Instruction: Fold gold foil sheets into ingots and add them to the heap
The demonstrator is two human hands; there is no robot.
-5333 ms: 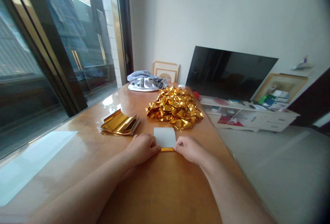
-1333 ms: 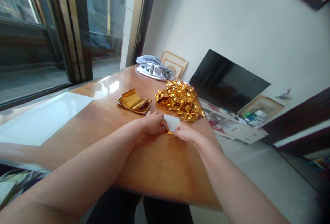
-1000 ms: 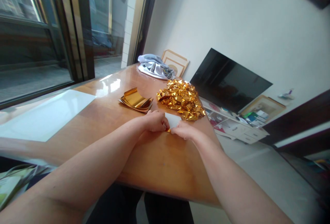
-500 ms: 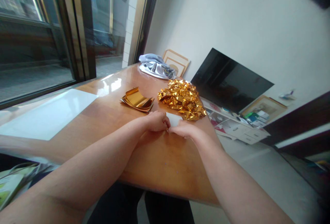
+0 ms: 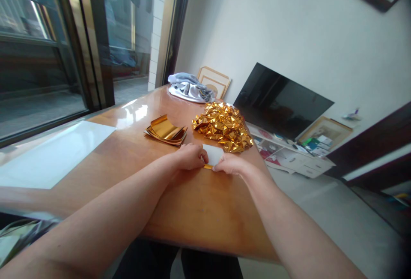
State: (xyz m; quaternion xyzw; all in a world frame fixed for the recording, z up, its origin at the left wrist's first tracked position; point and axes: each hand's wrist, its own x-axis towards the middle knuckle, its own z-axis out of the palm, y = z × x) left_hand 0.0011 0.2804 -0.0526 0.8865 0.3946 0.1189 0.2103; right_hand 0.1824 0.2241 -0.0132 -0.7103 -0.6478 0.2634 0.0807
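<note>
Both hands are at a small sheet of foil paper (image 5: 213,154) on the table, its white side up and a gold strip folded over along the near edge. My left hand (image 5: 193,157) has its fingers curled closed on the left end of that fold. On the right end, my right hand (image 5: 228,164) pinches the fold with its thumb in front. Just beyond the left hand lies a stack of gold foil sheets (image 5: 166,130), the top ones curling up. A heap of folded gold foil pieces (image 5: 224,127) sits behind the sheet.
The brown wooden table (image 5: 205,214) carries a large white sheet (image 5: 61,154) on the left. Pale blue cloth (image 5: 189,87) is piled at the far end. A television (image 5: 282,99) and a white cabinet (image 5: 289,159) stand beyond, right of the table.
A gold strip now shows along the near edge of the sheet between my fingers, and more of its white side is visible. The whole view has shifted slightly.
</note>
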